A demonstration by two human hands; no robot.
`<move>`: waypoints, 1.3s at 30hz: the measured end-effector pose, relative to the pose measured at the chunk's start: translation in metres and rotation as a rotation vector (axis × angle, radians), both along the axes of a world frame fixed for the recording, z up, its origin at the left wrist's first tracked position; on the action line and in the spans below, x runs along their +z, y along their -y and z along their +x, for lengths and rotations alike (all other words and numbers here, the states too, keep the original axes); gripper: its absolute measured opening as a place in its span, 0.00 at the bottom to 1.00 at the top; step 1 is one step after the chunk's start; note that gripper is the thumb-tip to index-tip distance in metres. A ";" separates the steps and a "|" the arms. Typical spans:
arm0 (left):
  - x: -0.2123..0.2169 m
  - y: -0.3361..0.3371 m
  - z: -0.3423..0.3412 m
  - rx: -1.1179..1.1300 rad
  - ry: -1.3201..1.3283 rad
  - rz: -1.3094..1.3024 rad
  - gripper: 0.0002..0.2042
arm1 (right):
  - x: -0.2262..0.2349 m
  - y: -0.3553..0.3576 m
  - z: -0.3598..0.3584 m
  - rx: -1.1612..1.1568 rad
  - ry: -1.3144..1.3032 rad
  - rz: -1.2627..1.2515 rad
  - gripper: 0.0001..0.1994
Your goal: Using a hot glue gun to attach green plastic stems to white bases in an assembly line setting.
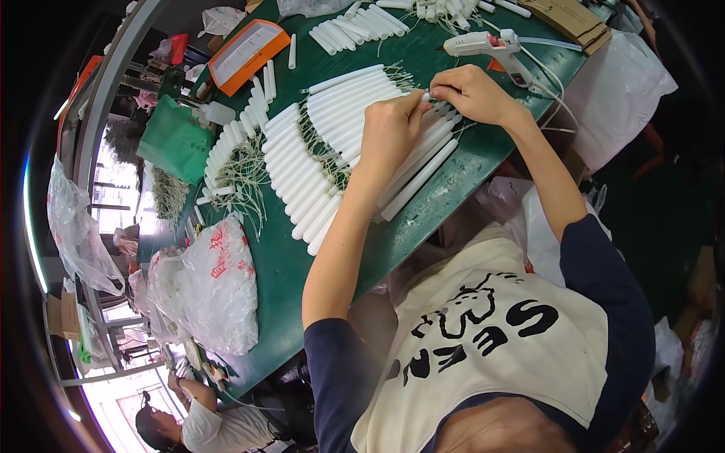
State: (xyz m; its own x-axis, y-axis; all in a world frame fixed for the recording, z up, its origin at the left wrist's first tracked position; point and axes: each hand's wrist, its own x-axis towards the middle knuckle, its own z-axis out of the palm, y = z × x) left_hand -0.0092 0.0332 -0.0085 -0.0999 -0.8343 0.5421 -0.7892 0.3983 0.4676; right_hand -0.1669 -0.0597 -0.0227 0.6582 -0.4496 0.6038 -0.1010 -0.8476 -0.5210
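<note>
My left hand (389, 130) is closed round a white tube, and only the tube's far end (427, 97) shows past the fingers. Close beside that end my right hand (474, 92) is pinched; what its fingertips hold is too small to make out. Under both hands lies a row of white tubes (347, 106) with thin pale strings at their ends. Another row of white tubes (291, 170) lies to the left. One tube (419, 180) sits apart near the table's edge. Beyond my right hand rests a white hot glue gun (483, 47) with a cable.
The green table (423, 223) carries more tubes (359, 29) at the back and an orange box (249, 57). At the left are a tangle of strings (245, 170), a green bag (177, 140) and a clear plastic bag (208, 287). A co-worker (215, 423) is at lower left.
</note>
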 end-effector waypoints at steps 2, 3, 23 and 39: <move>-0.001 0.000 0.000 0.011 0.015 -0.015 0.05 | 0.001 -0.003 0.001 -0.026 -0.060 0.137 0.08; -0.002 0.000 0.001 0.017 0.020 -0.011 0.05 | 0.000 -0.002 0.002 -0.024 -0.059 0.139 0.08; -0.005 0.008 0.013 0.071 0.135 0.104 0.08 | -0.007 -0.009 -0.025 -0.550 0.244 -0.022 0.07; 0.006 0.037 0.013 0.086 0.351 0.243 0.07 | -0.025 0.009 -0.056 -1.115 0.198 -0.201 0.21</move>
